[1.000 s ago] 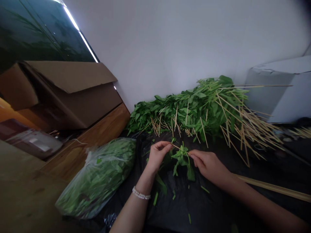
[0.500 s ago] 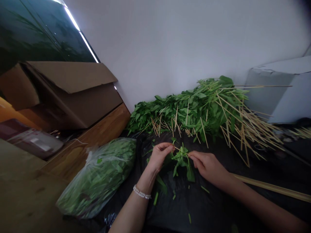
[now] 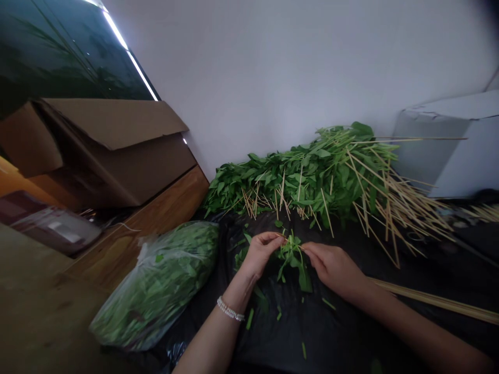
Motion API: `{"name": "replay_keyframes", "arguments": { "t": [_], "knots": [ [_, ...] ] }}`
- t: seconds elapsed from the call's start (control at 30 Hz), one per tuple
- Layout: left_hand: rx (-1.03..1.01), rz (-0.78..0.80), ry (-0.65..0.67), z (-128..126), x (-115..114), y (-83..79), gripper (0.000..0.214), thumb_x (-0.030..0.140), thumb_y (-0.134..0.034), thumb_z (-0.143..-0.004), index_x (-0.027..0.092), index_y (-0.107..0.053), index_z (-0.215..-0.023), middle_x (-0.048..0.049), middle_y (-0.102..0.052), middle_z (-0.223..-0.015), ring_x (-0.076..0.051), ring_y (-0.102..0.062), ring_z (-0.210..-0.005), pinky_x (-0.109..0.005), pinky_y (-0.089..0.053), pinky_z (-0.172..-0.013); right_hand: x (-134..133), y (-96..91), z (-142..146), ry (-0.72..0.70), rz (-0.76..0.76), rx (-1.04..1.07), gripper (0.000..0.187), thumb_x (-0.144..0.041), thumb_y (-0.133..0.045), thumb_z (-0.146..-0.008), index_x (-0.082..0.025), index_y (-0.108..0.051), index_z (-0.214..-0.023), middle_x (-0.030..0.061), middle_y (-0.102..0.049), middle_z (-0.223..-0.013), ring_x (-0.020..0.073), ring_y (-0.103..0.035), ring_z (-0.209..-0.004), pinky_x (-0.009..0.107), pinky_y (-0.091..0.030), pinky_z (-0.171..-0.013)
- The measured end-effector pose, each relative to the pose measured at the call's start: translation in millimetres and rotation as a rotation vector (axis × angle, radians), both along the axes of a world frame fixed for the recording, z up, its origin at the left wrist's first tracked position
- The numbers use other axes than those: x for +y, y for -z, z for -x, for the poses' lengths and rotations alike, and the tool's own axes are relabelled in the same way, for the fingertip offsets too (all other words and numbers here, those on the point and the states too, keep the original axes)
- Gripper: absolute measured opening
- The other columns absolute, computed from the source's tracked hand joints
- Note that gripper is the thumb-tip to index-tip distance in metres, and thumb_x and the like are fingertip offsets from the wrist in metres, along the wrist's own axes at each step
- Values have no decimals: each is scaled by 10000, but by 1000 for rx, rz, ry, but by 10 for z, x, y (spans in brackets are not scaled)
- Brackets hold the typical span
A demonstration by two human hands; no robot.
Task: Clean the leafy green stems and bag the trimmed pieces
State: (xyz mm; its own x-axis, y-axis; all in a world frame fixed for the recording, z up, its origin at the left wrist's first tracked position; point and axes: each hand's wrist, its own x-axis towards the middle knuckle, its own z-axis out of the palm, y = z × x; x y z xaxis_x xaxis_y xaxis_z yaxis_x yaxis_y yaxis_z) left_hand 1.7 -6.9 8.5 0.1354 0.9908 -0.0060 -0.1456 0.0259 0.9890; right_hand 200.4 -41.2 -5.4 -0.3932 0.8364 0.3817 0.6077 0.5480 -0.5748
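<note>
Nearest the camera are two bare forearms over a crinkled black plastic sheet [image 3: 335, 327]. The left wrist carries a white bead bracelet [image 3: 230, 311], and short cut scraps of green stem [image 3: 250, 318] lie loose on the sheet. Next come the left hand [image 3: 260, 253], with its fingers pinched shut on one end of a thin bamboo skewer [image 3: 286, 239], and the right hand [image 3: 331, 265], with thumb and fingers closed on the same stick from the other side. Between them, just above the sheet, hangs the small bunch of green leaves [image 3: 291, 255] threaded on that skewer. Compared with a second ago, the left hand has slid rightward, so the bare stretch of stick between its fingertips and the leaves has all but gone. The right hand has barely shifted. This suggests the leaves are being crowded together along the stick, and the bunch sits tighter than before. To the left lies a clear plastic bag stuffed with green leaves [image 3: 163, 283], partly on a brown wooden surface [image 3: 167, 205]. Further back, a long heap of skewered greens [image 3: 304, 179] lies against the white wall [image 3: 273, 67], with its stick ends fanning right. Loose pale bamboo sticks [image 3: 436, 302] run out of frame at lower right. An open brown cardboard box [image 3: 117, 145] stands far left and a white foam box [image 3: 452, 145] far right, cut by the edge. The skewer is mostly buried under leaves and fingers, so its length cannot be told. The leaf count is unreadable, and the cardboard box's contents are possibly just shadow.
</note>
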Motion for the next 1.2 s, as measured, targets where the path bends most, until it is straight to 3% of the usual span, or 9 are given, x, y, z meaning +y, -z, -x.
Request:
{"name": "replay_keyframes", "arguments": {
  "t": [0.17, 0.3, 0.43, 0.57, 0.7, 0.83, 0.97, 1.2],
  "knots": [
    [101, -60, -51, 90, 70, 8, 357, 477, -721, -735, 152, -736, -882, -76, -735, -848, -159, -652, -743, -257, -481, -710, 50, -123, -134, 113, -68, 52, 316, -273, -354, -948, -210, -661, -981, 44, -712, -825, 175, -659, -705, 296, -475, -676],
    [423, -282, -148, 175, 147, 56, 224, 344, -653, -809, 169, -734, -924, -82, -734, -921, -198, -653, -848, -305, -477, -796, 125, -220, -297, 278, -108, 150, 273, -307, -415, -916, -201, -665, -938, 3, -657, -634, 153, -608, -543, 265, -445, -576],
    [856, -528, -34, 192, 148, 163, 173, 222, -614, -826, 222, -746, -938, -87, -711, -1054, -248, -599, -1043, -402, -399, -962, 152, -239, -338, 324, -89, 177, 254, -313, -427, -910, -211, -660, -917, -16, -636, -584, 134, -548, -449, 256, -404, -505],
    [1017, -559, -17, 211, 144, 238, 204, 155, -628, -795, 235, -752, -935, -87, -722, -1014, -255, -592, -1001, -419, -410, -931, 139, -205, -299, 284, -88, 168, 264, -320, -416, -923, -215, -658, -934, -13, -644, -610, 130, -542, -457, 252, -401, -503],
    [907, -545, -159, 237, 167, 198, 164, 129, -669, -742, 237, -756, -829, -59, -736, -864, -233, -610, -892, -382, -431, -884, 122, -192, -277, 270, -84, 184, 261, -322, -424, -923, -211, -659, -945, -12, -636, -612, 134, -557, -487, 250, -411, -523],
    [589, -433, -313, 222, 166, 68, 81, 191, -715, -708, 202, -731, -787, -47, -724, -798, -197, -637, -798, -327, -464, -812, 93, -196, -248, 213, -47, 186, 263, -308, -412, -930, -210, -656, -933, -14, -624, -617, 132, -565, -513, 250, -421, -557],
    [224, -227, -231, 194, 142, -27, 290, 249, -782, -651, 167, -729, -924, -35, -721, -800, -146, -639, -723, -249, -477, -718, 47, -195, -177, 117, 2, 151, 282, -296, -391, -935, -209, -659, -926, -7, -630, -634, 140, -589, -562, 257, -429, -590],
    [23, -42, -78, 179, 102, 2, 303, 344, -794, -683, 152, -757, -915, -66, -748, -856, -149, -655, -751, -268, -502, -765, 5, -154, -88, 46, 33, 91, 294, -290, -369, -942, -217, -653, -922, 32, -685, -755, 166, -634, -665, 271, -449, -631]
  ]
}}
